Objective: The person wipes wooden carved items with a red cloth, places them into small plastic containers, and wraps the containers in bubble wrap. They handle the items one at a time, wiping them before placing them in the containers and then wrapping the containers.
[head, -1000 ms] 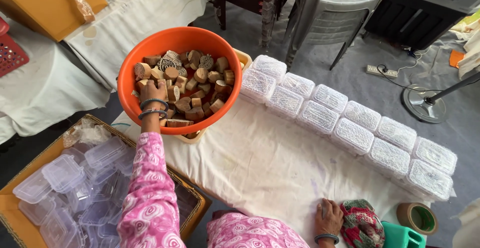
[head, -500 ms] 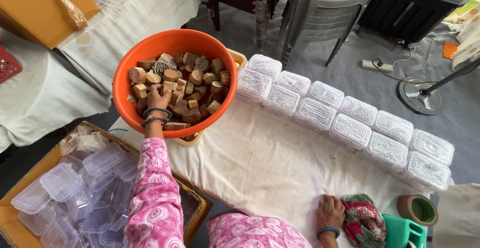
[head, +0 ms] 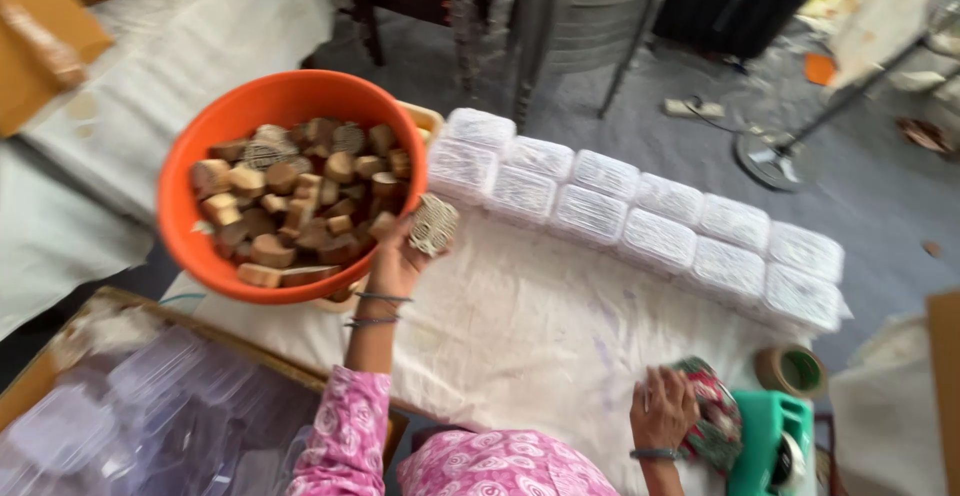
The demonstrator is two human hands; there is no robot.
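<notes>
Head view, blurred, left hand (head: 398, 261) gripping carved wooden block (head: 433, 225) beside orange tub (head: 200, 156), right hand (head: 662, 411) resting on patterned cloth (head: 712, 421), grip unclear.

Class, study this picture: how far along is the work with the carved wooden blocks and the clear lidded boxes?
Done: a double row of clear plastic lidded boxes sits closed and filled on the white cloth. In hand: the left hand holds one round patterned wooden block at the rim of the orange plastic tub; the right hand rests on a patterned cloth bundle. Left: the tub holds many blocks, and empty clear containers wait in the tray.
</notes>
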